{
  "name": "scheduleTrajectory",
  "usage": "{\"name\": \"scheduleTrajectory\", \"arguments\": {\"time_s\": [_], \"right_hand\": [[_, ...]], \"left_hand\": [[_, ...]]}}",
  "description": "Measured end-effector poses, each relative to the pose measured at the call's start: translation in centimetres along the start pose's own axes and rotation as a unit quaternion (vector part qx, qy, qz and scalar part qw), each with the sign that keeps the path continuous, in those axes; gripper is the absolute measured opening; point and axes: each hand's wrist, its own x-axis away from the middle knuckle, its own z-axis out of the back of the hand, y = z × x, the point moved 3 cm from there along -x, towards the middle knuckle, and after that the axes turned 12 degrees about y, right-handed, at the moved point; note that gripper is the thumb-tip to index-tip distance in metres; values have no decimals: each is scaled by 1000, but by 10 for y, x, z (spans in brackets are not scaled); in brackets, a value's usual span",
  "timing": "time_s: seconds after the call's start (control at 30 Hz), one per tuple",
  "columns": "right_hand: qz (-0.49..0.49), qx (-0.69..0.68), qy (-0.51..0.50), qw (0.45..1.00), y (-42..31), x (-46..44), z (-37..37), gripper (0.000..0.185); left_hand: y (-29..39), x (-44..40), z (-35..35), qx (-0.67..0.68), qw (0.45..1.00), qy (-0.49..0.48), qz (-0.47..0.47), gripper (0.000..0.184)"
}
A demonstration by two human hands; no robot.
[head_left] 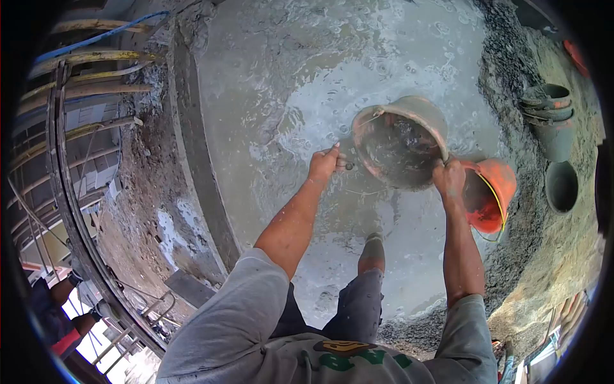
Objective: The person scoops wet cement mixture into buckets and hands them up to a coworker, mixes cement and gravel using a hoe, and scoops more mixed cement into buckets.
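Observation:
A large mud-caked bucket (419, 109) is tilted over the wet grey mix, its mouth facing me and its inside wet. My right hand (449, 176) is closed on the right side of its rim. Left of the bucket, my left hand (325, 165) has curled fingers; a small dark rounded end shows beside them, and what it belongs to is unclear. A thin wire curves below the bucket's mouth. Close to my right hand, an orange bucket (504, 182) with a yellow-edged rim lies tipped on its side.
Wet cement-like mix (256, 96) covers the ground where I stand. A straight low edge (199, 160) borders it on the left, a gravel bank (511, 70) on the right. Stacked buckets (553, 137) stand beyond. Bamboo poles (96, 57) and another person's legs (73, 301) are at left.

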Motion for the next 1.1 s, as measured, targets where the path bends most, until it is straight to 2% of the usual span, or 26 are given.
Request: {"name": "scheduleTrajectory", "arguments": {"time_s": [0.07,0.2,0.27,0.3,0.33,0.4,0.53,0.57,0.63,0.67,0.77,0.8,0.9,0.93,1.0,1.1], "right_hand": [[68,16,49,996,-77,-16,-47,29],[162,52,44,984,-227,-36,-143,35],[224,128,21,966,-280,-29,-215,44],[231,126,2,965,-304,-22,-243,57],[238,125,-18,963,-325,-13,-265,72],[279,185,-13,942,-358,8,-290,70],[314,251,-54,914,-392,21,-307,72],[337,311,-35,888,-398,24,-307,72],[370,424,1,827,-397,29,-304,72],[373,348,-22,860,-388,29,-311,75],[403,235,-37,884,-368,84,-307,80],[392,234,-71,887,-365,85,-308,81],[332,258,-176,890,-321,112,-309,85],[335,232,-182,895,-301,136,-310,88],[280,199,-220,913,-247,179,-325,96],[230,120,-273,926,-192,242,-345,87]], "left_hand": [[20,-41,45,46,999,23,-17,45],[29,-115,107,246,969,-21,-22,43],[12,-150,130,357,931,-72,-5,43],[1,-162,141,394,916,-75,-3,43],[-9,-170,152,432,899,-77,-2,43],[-26,-177,172,516,852,-84,28,44],[-52,-170,179,576,808,-126,-1,45],[-63,-166,179,582,802,-129,-8,46],[-83,-155,182,592,797,-124,0,46],[-92,-151,189,592,797,-117,13,46],[-126,-120,200,613,783,-87,51,44],[-135,-106,197,624,775,-79,60,43],[-164,-64,210,598,798,-45,60,41],[-180,-52,215,594,801,-22,68,40],[-226,-25,222,574,815,15,85,40],[-252,15,243,504,855,85,86,39]]}}
